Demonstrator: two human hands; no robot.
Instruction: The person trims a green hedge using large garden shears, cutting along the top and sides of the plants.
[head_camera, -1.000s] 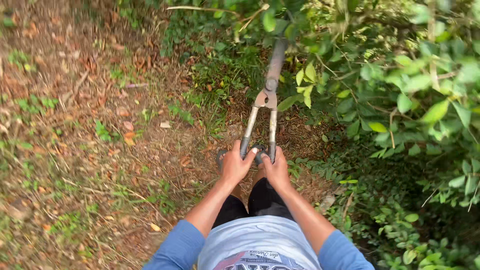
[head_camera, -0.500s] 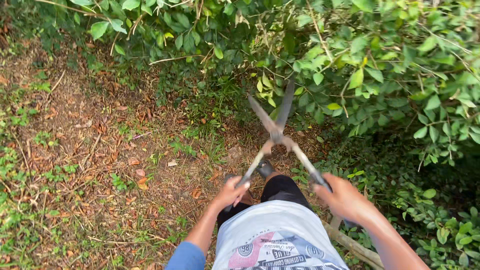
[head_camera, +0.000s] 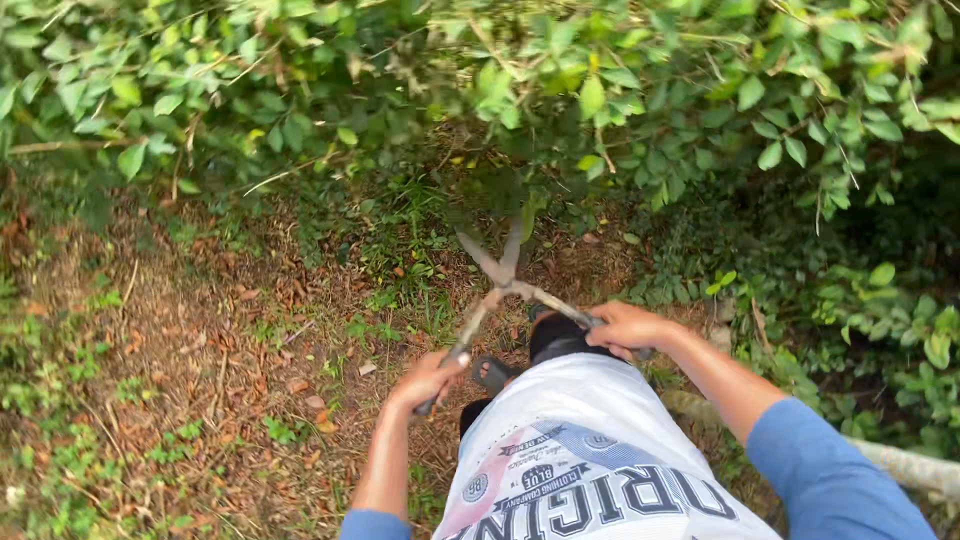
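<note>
Under hedge (head_camera: 600, 90): both hands' grip closed on hedge shears (head_camera: 505, 280) handles, blades open.

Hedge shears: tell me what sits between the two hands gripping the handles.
In the head view, between the left hand and right hand lie the person's dark-trousered knee and a sandalled foot; the hedge shears pivot lies just ahead.
</note>
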